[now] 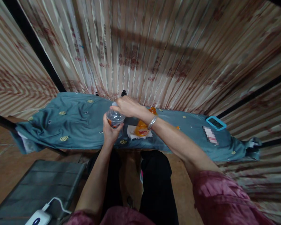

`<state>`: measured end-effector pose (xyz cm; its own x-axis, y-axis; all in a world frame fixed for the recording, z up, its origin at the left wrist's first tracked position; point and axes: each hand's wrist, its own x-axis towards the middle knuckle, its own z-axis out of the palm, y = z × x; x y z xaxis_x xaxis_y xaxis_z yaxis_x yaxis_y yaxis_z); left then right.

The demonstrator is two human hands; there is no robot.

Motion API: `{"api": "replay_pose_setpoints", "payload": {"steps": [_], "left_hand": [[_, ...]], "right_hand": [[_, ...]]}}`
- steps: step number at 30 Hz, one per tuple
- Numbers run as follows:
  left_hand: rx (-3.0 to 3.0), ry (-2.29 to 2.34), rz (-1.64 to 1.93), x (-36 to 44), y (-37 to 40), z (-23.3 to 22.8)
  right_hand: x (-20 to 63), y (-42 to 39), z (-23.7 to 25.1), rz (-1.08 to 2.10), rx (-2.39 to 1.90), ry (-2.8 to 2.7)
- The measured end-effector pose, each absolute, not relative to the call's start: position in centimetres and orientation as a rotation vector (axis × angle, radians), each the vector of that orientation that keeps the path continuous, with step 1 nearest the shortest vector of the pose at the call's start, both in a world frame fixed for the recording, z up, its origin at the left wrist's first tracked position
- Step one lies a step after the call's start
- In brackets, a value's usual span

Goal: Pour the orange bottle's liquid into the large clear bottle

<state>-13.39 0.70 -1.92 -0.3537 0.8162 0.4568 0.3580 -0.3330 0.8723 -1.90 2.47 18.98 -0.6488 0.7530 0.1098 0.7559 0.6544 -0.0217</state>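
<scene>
Clear domed plastic cup [115, 118], orange inside, clasped by left hand [109, 132]; right hand [127, 107] grasps its lid.

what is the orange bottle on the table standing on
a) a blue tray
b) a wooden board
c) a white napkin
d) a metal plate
c: the orange bottle stands on a white napkin spread on the teal tablecloth, just behind the right hand, which covers the top of the clear cup that the left hand grips.
</scene>
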Motion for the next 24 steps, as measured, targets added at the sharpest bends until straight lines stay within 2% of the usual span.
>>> {"api": "replay_pose_setpoints", "payload": {"steps": [15,24], "left_hand": [[1.466,1.441,1.723,-13.2,0.4,-1.9],[1.517,1.434,1.744,-13.4,0.5,-2.0]], "right_hand": [[-2.2,2.2,22.8,-0.022,-1.093,-3.143],[-2.2,2.3,22.4,-0.119,-1.224,-3.041]]}}
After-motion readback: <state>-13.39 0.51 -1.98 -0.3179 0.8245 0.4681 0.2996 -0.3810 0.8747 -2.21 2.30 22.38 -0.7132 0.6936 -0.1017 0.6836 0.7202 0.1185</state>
